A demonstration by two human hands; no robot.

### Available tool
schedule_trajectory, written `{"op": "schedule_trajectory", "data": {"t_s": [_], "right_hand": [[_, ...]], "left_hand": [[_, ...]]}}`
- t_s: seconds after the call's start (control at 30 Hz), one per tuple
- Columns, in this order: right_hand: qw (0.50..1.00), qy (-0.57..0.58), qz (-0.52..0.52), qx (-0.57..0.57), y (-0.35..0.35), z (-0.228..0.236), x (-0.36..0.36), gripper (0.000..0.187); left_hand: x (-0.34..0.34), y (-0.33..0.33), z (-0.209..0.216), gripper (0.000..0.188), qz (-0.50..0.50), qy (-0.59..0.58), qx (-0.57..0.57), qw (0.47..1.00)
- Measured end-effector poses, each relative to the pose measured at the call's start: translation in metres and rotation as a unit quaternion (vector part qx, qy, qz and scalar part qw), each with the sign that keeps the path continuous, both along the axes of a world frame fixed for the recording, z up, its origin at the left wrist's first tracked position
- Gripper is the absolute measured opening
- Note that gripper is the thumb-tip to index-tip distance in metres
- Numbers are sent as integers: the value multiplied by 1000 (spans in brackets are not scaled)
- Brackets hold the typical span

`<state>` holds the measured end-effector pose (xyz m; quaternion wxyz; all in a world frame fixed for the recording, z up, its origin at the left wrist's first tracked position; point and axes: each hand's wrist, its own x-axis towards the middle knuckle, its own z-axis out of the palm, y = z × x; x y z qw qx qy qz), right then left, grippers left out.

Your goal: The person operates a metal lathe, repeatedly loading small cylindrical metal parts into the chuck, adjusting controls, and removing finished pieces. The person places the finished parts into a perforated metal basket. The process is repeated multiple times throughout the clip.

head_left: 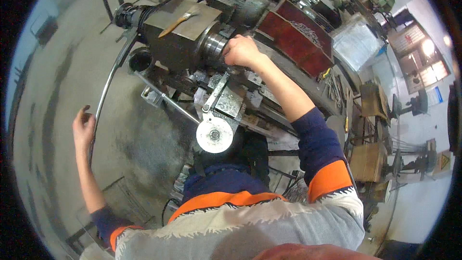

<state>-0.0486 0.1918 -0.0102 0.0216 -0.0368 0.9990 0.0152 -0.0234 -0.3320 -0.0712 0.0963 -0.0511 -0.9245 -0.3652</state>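
My right hand (240, 51) reaches to the front of a shiny round metal chuck (213, 45) on a lathe-like machine. Its fingers are bent closed at the chuck's face, and whatever they grip is hidden behind them. Out to the left, my left hand (84, 126) is beside a long metal lever (108, 81), its fingers loosely curled and apart. The hand's side seems to touch the lever; I cannot tell for certain. Below the chuck sits a tool slide with a flat metal handle (216, 92) and a pale round handwheel (214, 135) close to my body.
A wooden-handled brush (177, 24) lies on the machine's headstock (185, 17). Behind the chuck stands a dark red metal box (294, 36) holding metal shavings. Loose tools (333, 91) lie to the right. A long rod (168, 100) slants toward the handwheel.
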Motion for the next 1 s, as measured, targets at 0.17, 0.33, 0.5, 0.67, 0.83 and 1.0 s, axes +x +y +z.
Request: {"op": "schedule_trajectory", "data": {"t_s": [0.17,0.33,0.5,0.67,0.83,1.0], "right_hand": [[1000,-18,17,-7,-3,4,0,33],[999,-29,11,33,-9,11,4,34],[999,-32,-7,-2,-15,11,4,34],[999,13,34,-32,3,1,0,34],[1000,-12,10,16,3,0,-2,32],[999,-34,-24,20,-1,-1,-8,33]], "left_hand": [[21,18,-6,43,21,-48,-244,968],[-11,9,-14,23,19,-37,-327,944],[-105,-106,-17,6,7,122,-506,854],[-176,-137,-31,7,81,102,-525,841],[-185,-117,-30,17,145,14,-489,860],[-175,-34,-44,27,64,275,-226,933]]}}
